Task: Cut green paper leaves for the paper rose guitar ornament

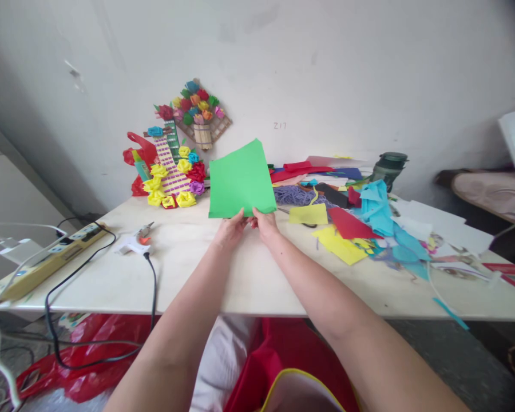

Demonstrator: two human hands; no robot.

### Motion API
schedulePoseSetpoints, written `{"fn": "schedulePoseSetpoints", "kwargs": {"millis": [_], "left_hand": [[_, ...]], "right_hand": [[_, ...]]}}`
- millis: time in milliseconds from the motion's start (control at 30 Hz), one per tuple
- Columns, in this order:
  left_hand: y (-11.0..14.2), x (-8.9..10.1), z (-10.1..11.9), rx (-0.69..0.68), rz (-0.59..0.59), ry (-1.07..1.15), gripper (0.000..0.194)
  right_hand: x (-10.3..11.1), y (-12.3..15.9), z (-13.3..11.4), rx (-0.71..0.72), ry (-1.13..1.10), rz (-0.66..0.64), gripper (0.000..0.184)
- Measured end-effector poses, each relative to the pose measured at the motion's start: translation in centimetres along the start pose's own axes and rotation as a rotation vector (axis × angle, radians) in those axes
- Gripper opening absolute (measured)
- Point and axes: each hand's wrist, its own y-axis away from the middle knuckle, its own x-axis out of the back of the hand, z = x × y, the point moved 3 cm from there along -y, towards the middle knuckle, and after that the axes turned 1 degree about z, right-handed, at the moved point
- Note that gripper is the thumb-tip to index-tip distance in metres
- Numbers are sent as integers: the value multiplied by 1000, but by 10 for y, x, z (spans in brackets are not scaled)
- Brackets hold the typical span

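A sheet of green paper [241, 182] is held up above the table, tilted toward me, its top edge slanting up to the right. Along its lower edge, my left hand [232, 229] pinches it with the thumb in front and the fingers behind. Close beside it, my right hand [264, 223] grips the same edge in the same way. Most of my fingers are hidden behind the sheet. To the right of my hands lies a small yellow paper piece [308, 214], with scissors partly covered beneath it.
A white glue gun [134, 244] and a power strip [54, 260] with cables are on the left. Paper-flower crafts [171, 166] stand against the wall. Purple yarn [298, 195], red paper [352, 224], blue scraps [375, 209] and a dark green bottle [388, 169] crowd the right side.
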Motion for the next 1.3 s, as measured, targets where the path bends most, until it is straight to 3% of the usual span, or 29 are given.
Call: {"fn": "schedulePoseSetpoints", "kwargs": {"millis": [167, 400, 667, 867, 1067, 1300], "left_hand": [[0, 0, -6, 17, 51, -53, 1], [0, -2, -7, -32, 70, -96, 17], [2, -7, -7, -44, 98, -85, 17], [3, -8, -5, -5, 78, -54, 26], [3, -10, -4, 74, 131, -10, 29], [4, -11, -7, 66, 92, -18, 29]], "right_hand": [[-2, 1, 0, 31, 12, -43, 19], [-6, 1, 5, 88, 184, -132, 26], [-6, 1, 5, 112, 185, -54, 24], [-8, 2, 3, 151, 228, -177, 28], [-8, 3, 1, 145, 264, -161, 27], [-5, 3, 1, 165, 354, -125, 29]]}}
